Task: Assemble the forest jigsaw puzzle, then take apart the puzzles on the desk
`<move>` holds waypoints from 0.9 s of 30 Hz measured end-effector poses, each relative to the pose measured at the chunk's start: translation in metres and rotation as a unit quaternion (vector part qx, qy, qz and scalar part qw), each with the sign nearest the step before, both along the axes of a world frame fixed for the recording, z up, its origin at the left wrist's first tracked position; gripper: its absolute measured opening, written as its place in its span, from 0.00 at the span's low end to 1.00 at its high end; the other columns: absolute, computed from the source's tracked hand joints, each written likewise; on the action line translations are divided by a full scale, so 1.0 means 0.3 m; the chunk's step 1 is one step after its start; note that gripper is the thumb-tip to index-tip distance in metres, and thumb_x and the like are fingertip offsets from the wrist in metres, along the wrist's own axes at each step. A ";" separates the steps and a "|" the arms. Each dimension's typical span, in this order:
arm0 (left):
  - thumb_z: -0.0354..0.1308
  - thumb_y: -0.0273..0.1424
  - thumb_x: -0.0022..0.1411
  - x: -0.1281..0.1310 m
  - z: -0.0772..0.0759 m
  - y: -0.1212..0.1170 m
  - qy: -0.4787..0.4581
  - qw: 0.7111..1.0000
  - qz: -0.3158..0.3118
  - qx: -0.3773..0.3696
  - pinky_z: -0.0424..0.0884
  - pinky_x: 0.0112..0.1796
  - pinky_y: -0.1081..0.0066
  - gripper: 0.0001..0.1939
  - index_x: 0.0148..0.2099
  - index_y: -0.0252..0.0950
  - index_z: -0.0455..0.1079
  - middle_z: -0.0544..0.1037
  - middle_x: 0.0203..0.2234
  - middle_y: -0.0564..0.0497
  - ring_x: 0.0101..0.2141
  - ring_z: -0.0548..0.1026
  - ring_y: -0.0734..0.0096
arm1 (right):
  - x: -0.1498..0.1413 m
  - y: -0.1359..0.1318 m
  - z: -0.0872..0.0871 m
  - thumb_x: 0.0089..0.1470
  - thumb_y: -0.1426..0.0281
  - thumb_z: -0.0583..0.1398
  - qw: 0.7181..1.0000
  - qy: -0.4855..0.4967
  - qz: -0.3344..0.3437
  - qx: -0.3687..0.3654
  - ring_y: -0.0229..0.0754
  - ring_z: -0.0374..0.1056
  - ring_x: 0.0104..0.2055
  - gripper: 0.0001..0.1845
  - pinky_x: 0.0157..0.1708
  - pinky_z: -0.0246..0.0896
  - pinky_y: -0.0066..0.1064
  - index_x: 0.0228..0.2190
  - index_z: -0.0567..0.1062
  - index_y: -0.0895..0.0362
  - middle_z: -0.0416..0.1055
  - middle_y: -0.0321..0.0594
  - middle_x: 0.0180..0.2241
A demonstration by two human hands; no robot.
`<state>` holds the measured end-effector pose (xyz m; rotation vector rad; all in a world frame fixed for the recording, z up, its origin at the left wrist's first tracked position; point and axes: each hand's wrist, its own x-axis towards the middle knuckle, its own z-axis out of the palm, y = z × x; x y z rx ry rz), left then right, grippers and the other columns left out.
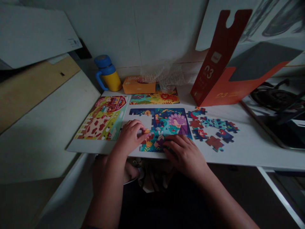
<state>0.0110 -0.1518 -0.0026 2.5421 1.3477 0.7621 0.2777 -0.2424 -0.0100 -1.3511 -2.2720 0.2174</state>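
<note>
A dark blue animal jigsaw puzzle (164, 122) lies partly assembled at the table's front, with a peacock at its right and a gap at its left. At the edge of that gap is my left hand (131, 135), thumb and forefinger pinched on a small puzzle piece (147, 130) with some orange on it. Whether this piece is joined to its neighbours I cannot tell. My right hand (184, 152) rests over the puzzle's lower right part, fingers bent and spread, covering that corner. Loose puzzle pieces (215, 142) are scattered to the right, some face up, some showing brown.
A farm puzzle (101, 119) lies at left, a yellow-orange animal puzzle (156, 98) behind. Further back stand a blue-yellow flask (110, 76), an orange box (138, 86) and bubble wrap (166, 76). An open red-orange box (219, 82) stands right, near a dark tray (283, 127).
</note>
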 end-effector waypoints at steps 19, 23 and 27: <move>0.58 0.33 0.72 0.005 -0.010 0.003 -0.013 0.996 0.072 0.053 0.72 0.49 0.57 0.08 0.38 0.39 0.74 0.76 0.39 0.47 0.44 0.75 0.59 | -0.106 0.051 0.046 0.69 0.62 0.60 0.996 -0.084 -0.022 0.017 0.59 0.70 0.56 0.16 0.53 0.68 0.53 0.54 0.79 0.53 0.75 0.50 0.57; 0.60 0.36 0.72 0.006 -0.007 -0.003 -0.008 0.997 0.066 0.048 0.72 0.49 0.57 0.08 0.39 0.38 0.74 0.76 0.38 0.47 0.44 0.75 0.58 | -0.130 0.092 0.025 0.70 0.64 0.59 0.998 -0.058 0.008 0.015 0.58 0.68 0.59 0.17 0.57 0.66 0.53 0.56 0.78 0.53 0.75 0.48 0.58; 0.63 0.38 0.70 0.007 -0.003 -0.009 0.004 0.998 0.059 0.038 0.71 0.49 0.57 0.09 0.38 0.39 0.73 0.76 0.39 0.47 0.44 0.75 0.58 | -0.120 0.097 0.008 0.70 0.64 0.59 0.999 -0.034 0.020 -0.002 0.56 0.66 0.60 0.18 0.61 0.63 0.52 0.56 0.77 0.53 0.73 0.47 0.59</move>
